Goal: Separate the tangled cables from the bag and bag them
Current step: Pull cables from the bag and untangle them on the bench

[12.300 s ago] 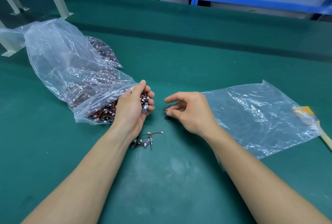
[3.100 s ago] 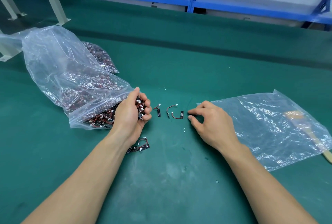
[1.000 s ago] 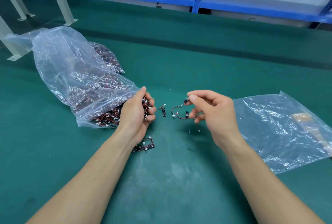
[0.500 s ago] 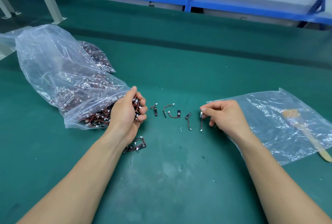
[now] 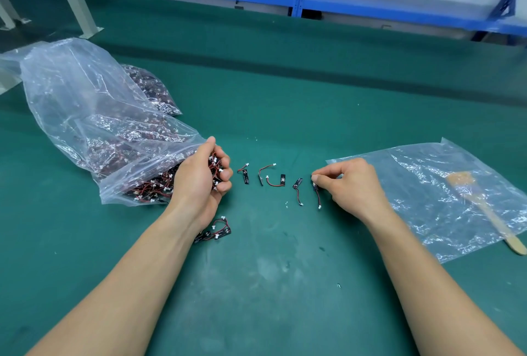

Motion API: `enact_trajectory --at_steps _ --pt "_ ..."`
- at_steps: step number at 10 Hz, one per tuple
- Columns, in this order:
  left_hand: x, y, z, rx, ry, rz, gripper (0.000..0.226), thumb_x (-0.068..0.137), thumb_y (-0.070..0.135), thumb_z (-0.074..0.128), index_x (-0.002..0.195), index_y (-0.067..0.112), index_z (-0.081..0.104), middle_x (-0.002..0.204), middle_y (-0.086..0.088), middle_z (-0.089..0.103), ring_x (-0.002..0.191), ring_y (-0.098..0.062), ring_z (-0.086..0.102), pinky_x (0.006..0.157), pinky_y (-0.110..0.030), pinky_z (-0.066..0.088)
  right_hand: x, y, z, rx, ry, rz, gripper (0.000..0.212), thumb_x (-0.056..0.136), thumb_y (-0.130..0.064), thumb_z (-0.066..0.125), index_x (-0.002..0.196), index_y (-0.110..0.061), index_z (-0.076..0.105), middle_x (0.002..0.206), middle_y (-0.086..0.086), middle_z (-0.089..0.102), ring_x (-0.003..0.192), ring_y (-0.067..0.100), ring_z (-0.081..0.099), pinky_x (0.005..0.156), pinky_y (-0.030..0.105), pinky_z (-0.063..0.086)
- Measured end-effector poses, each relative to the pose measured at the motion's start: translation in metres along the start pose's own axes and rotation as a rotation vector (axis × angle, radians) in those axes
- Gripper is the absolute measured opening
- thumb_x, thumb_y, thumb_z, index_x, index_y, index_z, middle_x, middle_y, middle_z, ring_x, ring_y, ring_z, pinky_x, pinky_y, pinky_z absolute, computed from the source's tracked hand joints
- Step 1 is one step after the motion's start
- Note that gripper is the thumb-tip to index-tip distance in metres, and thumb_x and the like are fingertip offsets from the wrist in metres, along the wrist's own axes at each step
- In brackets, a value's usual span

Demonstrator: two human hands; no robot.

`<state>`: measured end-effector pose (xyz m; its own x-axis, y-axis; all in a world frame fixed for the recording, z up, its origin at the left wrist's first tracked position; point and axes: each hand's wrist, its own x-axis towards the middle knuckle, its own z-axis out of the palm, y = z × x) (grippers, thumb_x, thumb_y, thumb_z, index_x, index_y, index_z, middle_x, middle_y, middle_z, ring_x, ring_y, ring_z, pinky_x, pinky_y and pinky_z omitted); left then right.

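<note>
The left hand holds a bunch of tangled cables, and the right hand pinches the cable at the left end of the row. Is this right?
Not quite. The head view shows the right hand pinching the cable at the right end of the row, not the left. The left hand does hold tangled cables.

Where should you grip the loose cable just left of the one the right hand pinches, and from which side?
Probably its black board, pinched from above across the narrow sides: it is stiff and lies flat, while the thin wire would flex.
</note>
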<state>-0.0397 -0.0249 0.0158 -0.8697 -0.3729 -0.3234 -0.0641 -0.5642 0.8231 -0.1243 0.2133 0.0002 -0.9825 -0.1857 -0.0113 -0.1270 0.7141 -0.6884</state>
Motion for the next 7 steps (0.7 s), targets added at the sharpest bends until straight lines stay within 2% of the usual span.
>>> enact_trajectory --at_steps 1,2,3,4,5,6,7 --pt "0.0 0.0 0.0 0.001 0.003 -0.003 0.03 0.104 0.031 0.048 0.077 0.019 0.049 0.062 0.003 0.05 0.047 -0.01 0.039 0.037 -0.018 0.025 -0.001 0.001 0.0 -0.007 0.008 -0.033 0.028 0.086 -0.023 0.077 0.065 -0.04 0.071 0.055 -0.032 0.06 0.051 -0.004 0.052 0.045 0.01 0.035" --pt "-0.001 0.0 0.0 -0.003 0.005 -0.005 0.03 0.104 0.031 0.049 0.076 0.019 0.05 0.062 0.003 0.05 0.047 -0.01 0.039 0.037 -0.018 0.026 -0.001 0.001 -0.001 0.006 0.022 -0.041 0.025 0.087 -0.022 0.077 0.069 -0.039 0.073 0.062 -0.039 0.061 0.059 -0.005 0.059 0.05 0.009 0.039" --pt "-0.001 0.0 0.0 -0.006 0.009 -0.006 0.031 0.103 0.031 0.049 0.076 0.018 0.05 0.061 0.003 0.051 0.047 -0.01 0.039 0.037 -0.018 0.026 -0.004 -0.002 -0.002 0.001 0.075 -0.054 0.026 0.086 -0.024 0.076 0.068 -0.041 0.071 0.068 -0.031 0.067 0.068 -0.002 0.062 0.054 0.013 0.043" --pt "-0.001 0.001 0.0 -0.012 0.003 -0.009 0.031 0.103 0.031 0.049 0.075 0.019 0.05 0.061 0.003 0.051 0.047 -0.01 0.039 0.037 -0.018 0.026 -0.014 -0.016 -0.002 -0.06 0.143 -0.201 0.024 0.085 -0.026 0.077 0.07 -0.043 0.07 0.071 -0.024 0.068 0.064 0.0 0.057 0.061 0.021 0.045" --pt "-0.001 0.001 0.0 -0.017 -0.001 -0.006 0.03 0.103 0.031 0.049 0.076 0.019 0.05 0.061 0.003 0.051 0.047 -0.01 0.039 0.037 -0.018 0.026 -0.033 -0.041 0.004 -0.077 0.038 -0.372 0.005 0.083 -0.031 0.079 0.08 -0.035 0.077 0.074 -0.017 0.067 0.061 0.002 0.055 0.066 0.029 0.049" --pt "-0.001 0.001 0.001 -0.022 -0.001 -0.002 0.03 0.103 0.031 0.049 0.076 0.019 0.05 0.061 0.003 0.05 0.045 -0.009 0.039 0.036 -0.017 0.025 -0.053 -0.063 0.021 -0.192 -0.13 -0.465 0.017 0.081 -0.047 0.077 0.093 -0.034 0.078 0.08 -0.017 0.066 0.066 0.001 0.05 0.068 0.027 0.046" --pt "-0.001 0.001 0.001 -0.025 -0.002 0.0 0.03 0.104 0.031 0.048 0.076 0.019 0.05 0.06 0.003 0.05 0.045 -0.009 0.039 0.036 -0.017 0.024 -0.069 -0.079 0.043 -0.286 -0.216 -0.52 0.03 0.082 -0.058 0.07 0.103 -0.037 0.075 0.088 -0.015 0.067 0.082 0.008 0.056 0.07 0.028 0.043"
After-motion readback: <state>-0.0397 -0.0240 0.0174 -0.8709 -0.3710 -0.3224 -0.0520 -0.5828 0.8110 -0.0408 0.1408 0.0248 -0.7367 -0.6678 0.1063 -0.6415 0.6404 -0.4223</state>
